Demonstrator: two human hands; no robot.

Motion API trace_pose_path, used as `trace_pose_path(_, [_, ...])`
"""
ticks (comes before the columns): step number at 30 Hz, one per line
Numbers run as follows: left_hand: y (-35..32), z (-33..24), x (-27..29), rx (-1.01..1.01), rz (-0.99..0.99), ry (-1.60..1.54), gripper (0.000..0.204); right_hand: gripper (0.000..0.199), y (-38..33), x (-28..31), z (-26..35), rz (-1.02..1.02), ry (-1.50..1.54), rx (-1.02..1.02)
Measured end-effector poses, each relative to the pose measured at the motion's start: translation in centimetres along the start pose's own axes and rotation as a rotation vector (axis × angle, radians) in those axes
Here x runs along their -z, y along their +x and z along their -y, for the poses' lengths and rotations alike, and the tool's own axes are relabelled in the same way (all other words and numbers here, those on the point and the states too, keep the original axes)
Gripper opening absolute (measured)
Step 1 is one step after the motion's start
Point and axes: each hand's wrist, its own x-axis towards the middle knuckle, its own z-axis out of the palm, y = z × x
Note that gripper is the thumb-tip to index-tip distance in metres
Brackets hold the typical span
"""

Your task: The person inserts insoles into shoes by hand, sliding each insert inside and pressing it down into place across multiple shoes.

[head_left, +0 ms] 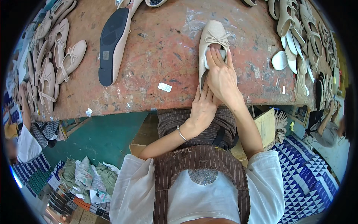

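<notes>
While a person in a white top and brown striped pinafore is leaning over a worn reddish desk (156, 48), both hands are working on one beige ballet flat with a small bow (212, 39), which is lying toe-away near the desk's front edge, right of centre. The right hand (220, 76) is lying over the shoe's opening, its fingers pressing a pale grey insole (222, 55) down inside, so it is partly closed on the shoe. The left hand (203, 108), wearing a thin bracelet, is curling around the heel end and steadying it from below. A small white rectangular label (164, 87) is lying flat on the desk just left of the shoe, and a scrap of white paper (88, 111) is sitting at the front edge farther left. One shoe turned sole-up, dark blue underneath (112, 41), is resting well left of the hands. About eight finished beige flats (56, 56) are crowding the far left edge; a pile of pale sandals and loose white insoles (298, 41), too tangled to count, is filling the right. A cardboard box (265, 125) is standing under the desk.
</notes>
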Motion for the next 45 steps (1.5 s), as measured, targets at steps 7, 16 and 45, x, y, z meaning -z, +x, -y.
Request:
trace_pose_path(7, [0.2,-0.1,0.2,0.003,-0.034,0.079,0.052,0.038,1.9,1.7,0.2,-0.052,0.009,-0.107])
trace_pose_path(16, [0.5,-0.1,0.4,-0.013,-0.128,-0.03,0.047,0.031,2.1,0.2,0.8,0.007,-0.002,-0.237])
trace_pose_path(45, [7.5,11.5,8.6,0.226,-0.129,-0.167,0.031,0.05,-5.4,1.7,-30.4,-0.715,0.022,-1.204])
